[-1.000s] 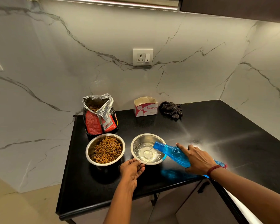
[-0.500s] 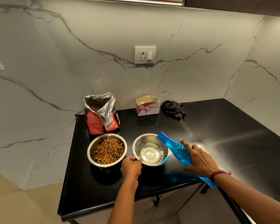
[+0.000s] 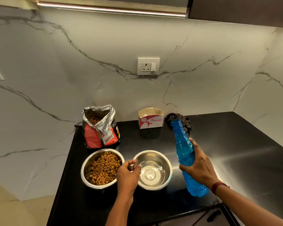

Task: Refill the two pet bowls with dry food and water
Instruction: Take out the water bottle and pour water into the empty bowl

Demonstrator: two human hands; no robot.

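Note:
Two steel bowls stand side by side on the black counter (image 3: 235, 144). The left bowl (image 3: 86, 168) is full of brown kibble. The right bowl (image 3: 167, 162) holds a shallow layer of water. My left hand (image 3: 128, 174) grips the near-left rim of the water bowl. My right hand (image 3: 198, 167) holds a blue plastic bottle (image 3: 183, 147) nearly upright to the right of that bowl, its uncapped mouth pointing up and away. An open red and silver food bag (image 3: 100, 128) stands behind the kibble bowl.
A small pink and white carton (image 3: 151, 119) and a dark crumpled cloth (image 3: 185, 119) sit at the back by the marble wall. A wall socket (image 3: 148, 66) is above them. The counter's front edge runs just below my wrists, with cabinet doors beneath.
My right hand has tipped the bottle back from pouring over the water bowl to nearly upright beside it. My left hand has closed on the bowl's rim.

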